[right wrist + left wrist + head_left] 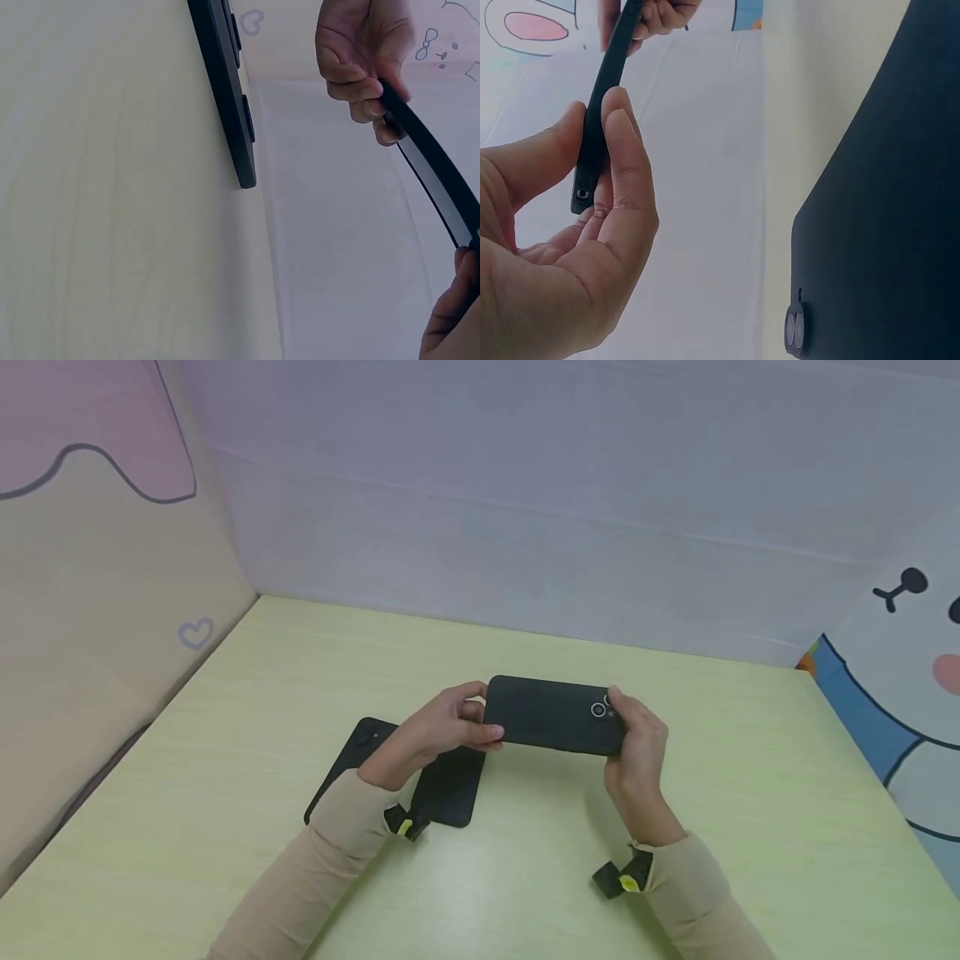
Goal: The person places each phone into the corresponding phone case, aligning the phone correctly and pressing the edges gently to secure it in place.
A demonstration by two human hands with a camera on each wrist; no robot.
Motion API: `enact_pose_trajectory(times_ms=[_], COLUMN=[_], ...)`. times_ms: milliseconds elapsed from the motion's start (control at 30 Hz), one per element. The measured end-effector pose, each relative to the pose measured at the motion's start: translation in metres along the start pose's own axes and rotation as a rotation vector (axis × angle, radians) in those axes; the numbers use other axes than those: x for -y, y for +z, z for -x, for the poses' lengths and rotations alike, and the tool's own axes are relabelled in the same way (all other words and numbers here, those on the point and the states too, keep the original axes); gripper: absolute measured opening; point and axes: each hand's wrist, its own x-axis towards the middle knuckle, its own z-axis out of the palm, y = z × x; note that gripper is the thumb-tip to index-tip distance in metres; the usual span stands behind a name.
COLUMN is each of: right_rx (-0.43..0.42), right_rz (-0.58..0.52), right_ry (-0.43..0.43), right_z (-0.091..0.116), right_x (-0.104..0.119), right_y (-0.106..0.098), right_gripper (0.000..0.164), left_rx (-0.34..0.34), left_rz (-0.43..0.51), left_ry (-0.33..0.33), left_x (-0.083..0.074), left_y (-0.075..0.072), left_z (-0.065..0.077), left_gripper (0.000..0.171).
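A black phone is held up sideways above the table, its back with ringed camera lenses toward the head camera. My left hand pinches one short end between thumb and fingers; the left wrist view shows a small port opening in that end. The camera end is gripped by my right hand, with fingers round the corner beside the lenses. Beneath my left forearm lie a black phone-shaped piece with a camera bump and a second flat black phone-shaped piece, both partly covered by the arm.
The pale yellow table meets a whitish back wall. Cartoon-printed panels stand at left and right. Small black wrist cameras stick out from both sleeves.
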Motion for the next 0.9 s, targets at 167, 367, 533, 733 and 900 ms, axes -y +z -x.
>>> enact_pose_trajectory(times_ms=[167, 367, 533, 733, 900], right_rx=[0.078, 0.143, 0.212, 0.337, 0.427], right_rz=[0.012, 0.065, 0.091, 0.145, 0.237], right_ry=[0.120, 0.176, 0.209, 0.204, 0.174], right_z=[0.001, 0.000, 0.000, -0.001, 0.000], right_x=[0.000, 0.002, 0.005, 0.008, 0.009], right_y=[0.001, 0.000, 0.000, -0.002, -0.003], right_gripper=[0.028, 0.025, 0.027, 0.026, 0.028], left_rx=[-0.029, -0.075, -0.156, -0.232, -0.319], left_rz=[-0.019, -0.029, -0.074, -0.066, 0.050], left_ry=[-0.030, -0.040, -0.020, -0.001, 0.017], left_x=[-0.002, -0.004, -0.004, -0.003, -0.001], left_y=[-0.003, -0.010, -0.015, -0.018, -0.019], left_z=[0.000, 0.002, 0.002, 0.001, -0.003], left_gripper=[0.043, 0.055, 0.058, 0.050, 0.040])
